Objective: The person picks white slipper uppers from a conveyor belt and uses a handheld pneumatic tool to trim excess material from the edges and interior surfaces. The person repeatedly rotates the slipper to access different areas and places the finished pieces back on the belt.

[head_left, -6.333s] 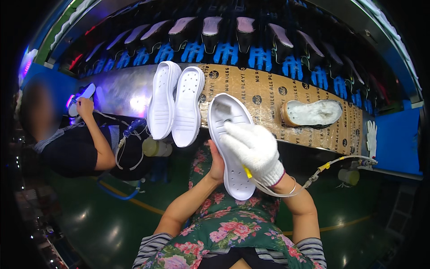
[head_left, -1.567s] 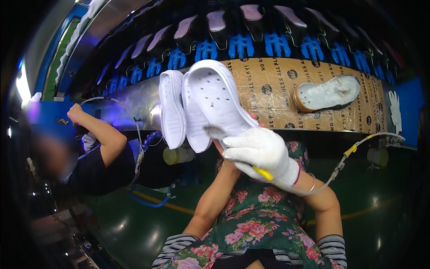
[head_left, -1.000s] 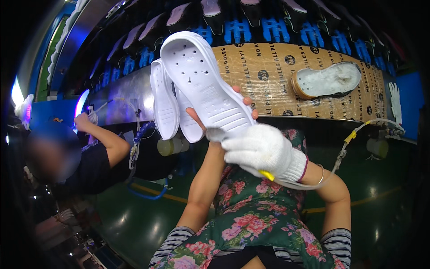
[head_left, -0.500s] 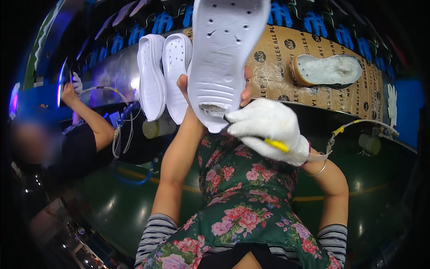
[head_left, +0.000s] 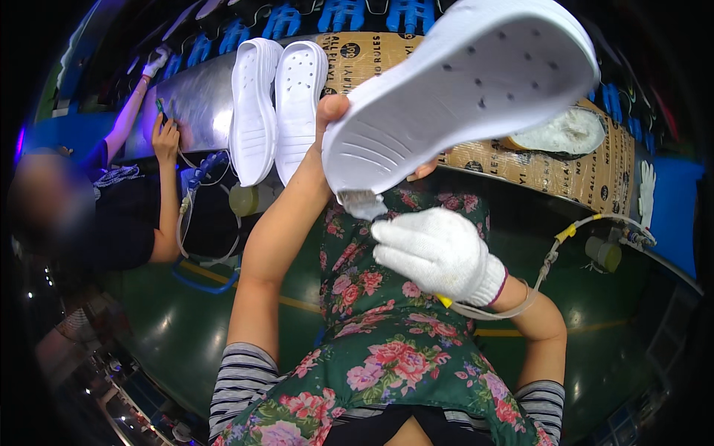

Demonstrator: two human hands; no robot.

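Note:
My bare left hand [head_left: 332,111] grips a large white foam shoe sole [head_left: 461,93] by its edges, thumb on the near side, other fingertips showing at the far edge. The sole is tilted, its heel end toward me and its toe end up to the right. My right hand [head_left: 435,253], in a white knit glove, pinches a brush [head_left: 362,199] with grey bristles at the sole's heel rim. A clear tube [head_left: 513,308] with yellow tape runs from under this hand. The brush's handle is mostly hidden by the fingers.
Two white soles [head_left: 253,111] stand side by side on the bench. Brown printed cardboard [head_left: 513,175] covers its right part, with a whitish coated shoe upper [head_left: 565,134] on it. A white glove [head_left: 648,195] hangs far right. A co-worker's arm [head_left: 167,193] works at left. Blue clamps [head_left: 342,15] line the back.
The sole has swung from upright to leaning right, its toe end now over the shoe upper. My right hand has shifted slightly lower with the brush, which has moved to the outer heel rim.

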